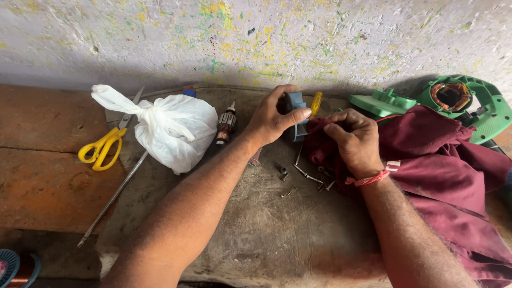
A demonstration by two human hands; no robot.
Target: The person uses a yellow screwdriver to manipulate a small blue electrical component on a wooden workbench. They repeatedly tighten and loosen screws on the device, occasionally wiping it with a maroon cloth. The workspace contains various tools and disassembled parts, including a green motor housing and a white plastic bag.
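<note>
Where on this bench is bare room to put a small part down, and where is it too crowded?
Bare bench top lies between the two forearms, below the loose screws. Another free patch is the reddish slab under the yellow scissors. It is crowded around the left hand, the right hand, the maroon cloth and the white plastic bag.

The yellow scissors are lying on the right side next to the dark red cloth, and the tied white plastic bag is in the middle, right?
Not quite. The head view shows the yellow-handled scissors lying on the left, beside the tied white plastic bag, far from the dark red cloth. The bag placement is right.
</note>
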